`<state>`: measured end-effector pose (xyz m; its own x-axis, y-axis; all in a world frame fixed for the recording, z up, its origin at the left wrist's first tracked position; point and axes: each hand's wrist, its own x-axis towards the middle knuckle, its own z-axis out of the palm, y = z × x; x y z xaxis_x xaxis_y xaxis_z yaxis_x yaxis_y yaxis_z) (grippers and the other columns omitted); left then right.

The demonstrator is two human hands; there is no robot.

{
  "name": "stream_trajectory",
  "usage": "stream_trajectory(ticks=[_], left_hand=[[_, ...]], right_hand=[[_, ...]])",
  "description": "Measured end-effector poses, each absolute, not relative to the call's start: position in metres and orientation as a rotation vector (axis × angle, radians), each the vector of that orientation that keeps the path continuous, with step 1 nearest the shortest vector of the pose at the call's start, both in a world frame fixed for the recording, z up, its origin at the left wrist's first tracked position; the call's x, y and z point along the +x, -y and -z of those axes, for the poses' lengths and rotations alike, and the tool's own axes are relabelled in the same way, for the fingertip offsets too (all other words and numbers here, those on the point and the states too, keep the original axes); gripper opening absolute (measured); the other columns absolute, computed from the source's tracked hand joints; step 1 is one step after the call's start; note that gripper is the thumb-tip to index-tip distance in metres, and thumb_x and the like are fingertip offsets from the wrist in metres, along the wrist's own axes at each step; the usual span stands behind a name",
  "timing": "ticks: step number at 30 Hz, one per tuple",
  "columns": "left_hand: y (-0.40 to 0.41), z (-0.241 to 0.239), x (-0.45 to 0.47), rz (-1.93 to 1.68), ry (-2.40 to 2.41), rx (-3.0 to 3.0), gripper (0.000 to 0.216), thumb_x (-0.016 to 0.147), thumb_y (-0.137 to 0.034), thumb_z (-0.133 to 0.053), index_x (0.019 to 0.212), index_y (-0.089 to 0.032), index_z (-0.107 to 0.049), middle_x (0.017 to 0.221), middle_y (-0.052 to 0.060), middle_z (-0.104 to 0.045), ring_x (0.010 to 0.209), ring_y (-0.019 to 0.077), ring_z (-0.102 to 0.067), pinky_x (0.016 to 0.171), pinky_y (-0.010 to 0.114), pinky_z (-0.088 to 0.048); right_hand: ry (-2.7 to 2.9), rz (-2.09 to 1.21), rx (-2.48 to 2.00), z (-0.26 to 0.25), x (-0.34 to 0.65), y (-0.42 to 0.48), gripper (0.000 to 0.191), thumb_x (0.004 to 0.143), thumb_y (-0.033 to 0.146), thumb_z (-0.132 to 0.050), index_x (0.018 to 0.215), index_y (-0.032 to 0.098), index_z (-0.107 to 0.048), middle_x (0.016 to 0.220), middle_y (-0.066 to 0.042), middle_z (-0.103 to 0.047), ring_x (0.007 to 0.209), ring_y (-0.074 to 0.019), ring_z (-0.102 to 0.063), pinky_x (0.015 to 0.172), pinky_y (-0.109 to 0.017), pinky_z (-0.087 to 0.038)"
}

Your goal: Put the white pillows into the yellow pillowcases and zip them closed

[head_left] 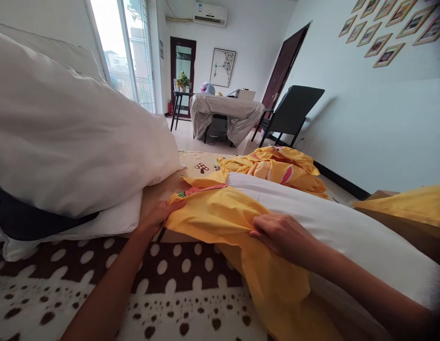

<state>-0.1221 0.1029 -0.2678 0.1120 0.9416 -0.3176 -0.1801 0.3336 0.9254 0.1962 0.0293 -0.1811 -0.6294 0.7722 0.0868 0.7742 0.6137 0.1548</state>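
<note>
A yellow cloth cover (213, 213) with a carrot print drapes over the near end of a long, white padded cushion (326, 213). My left hand (163, 213) pinches the cover's left edge near the carrot print. Farther right, my right hand (280, 234) is closed on a bunched part of the same cover, its fingers curled into the cloth beside the cushion. The cover hangs down below my right hand. How far the cushion reaches inside the cloth is hidden.
Big white pillows (99, 132) are piled on the left. Below lies a brown-and-white dotted blanket (184, 293). Crumpled yellow printed bedding (277, 166) sits beyond the cushion. A covered table (227, 106) and a dark chair (294, 111) stand at the back.
</note>
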Motion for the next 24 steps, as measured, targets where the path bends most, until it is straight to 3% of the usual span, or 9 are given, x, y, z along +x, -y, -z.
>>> stream_trajectory(ticks=[7, 11, 14, 18, 24], left_hand=[[-0.1, 0.255, -0.114, -1.031, -1.025, 0.508, 0.019, 0.082, -0.019, -0.06, 0.096, -0.008, -0.066, 0.084, 0.012, -0.072, 0.068, 0.02, -0.068, 0.063, 0.029, -0.057], [-0.103, 0.258, -0.114, -1.083, -1.071, 0.54, 0.016, 0.082, -0.02, -0.061, 0.091, -0.008, -0.067, 0.079, 0.012, -0.072, 0.063, 0.0193, -0.067, 0.059, 0.029, -0.057], [-0.105, 0.264, -0.116, -1.154, -1.125, 0.644, 0.014, 0.078, -0.019, -0.066, 0.089, -0.01, -0.067, 0.079, 0.01, -0.072, 0.061, 0.0181, -0.067, 0.055, 0.026, -0.055], [-0.103, 0.265, -0.118, -1.152, -1.144, 0.692, 0.019, 0.075, -0.024, -0.072, 0.089, -0.012, -0.068, 0.081, 0.009, -0.072, 0.061, 0.0171, -0.066, 0.052, 0.024, -0.053], [-0.098, 0.261, -0.112, -1.102, -1.069, 0.842, 0.039, 0.07, -0.033, -0.076, 0.102, -0.014, -0.067, 0.096, 0.009, -0.072, 0.072, 0.0175, -0.067, 0.059, 0.022, -0.053]], right_hand=[[2.772, 0.04, -1.48, 0.17, 0.181, -0.031, 0.023, 0.094, 0.035, -0.048, 0.08, 0.019, -0.057, 0.08, -0.003, -0.065, 0.068, -0.0161, -0.057, 0.058, -0.027, -0.03], [2.569, 0.344, -1.509, 0.171, 0.165, -0.046, 0.026, 0.094, 0.038, -0.047, 0.095, 0.015, -0.061, 0.095, -0.009, -0.064, 0.088, -0.0218, -0.057, 0.072, -0.03, -0.038], [2.676, 0.539, -1.462, 0.186, 0.156, -0.066, 0.03, 0.094, 0.038, -0.046, 0.093, 0.013, -0.062, 0.097, -0.012, -0.064, 0.092, -0.0254, -0.056, 0.076, -0.033, -0.037], [2.775, 0.556, -1.444, 0.187, 0.156, -0.082, 0.027, 0.097, 0.025, -0.037, 0.089, 0.016, -0.061, 0.089, -0.009, -0.067, 0.083, -0.0221, -0.058, 0.071, -0.032, -0.033], [2.627, 0.713, -1.613, 0.162, 0.177, -0.08, 0.027, 0.096, 0.023, -0.038, 0.086, 0.015, -0.061, 0.085, -0.011, -0.067, 0.079, -0.0215, -0.059, 0.068, -0.031, -0.03]])
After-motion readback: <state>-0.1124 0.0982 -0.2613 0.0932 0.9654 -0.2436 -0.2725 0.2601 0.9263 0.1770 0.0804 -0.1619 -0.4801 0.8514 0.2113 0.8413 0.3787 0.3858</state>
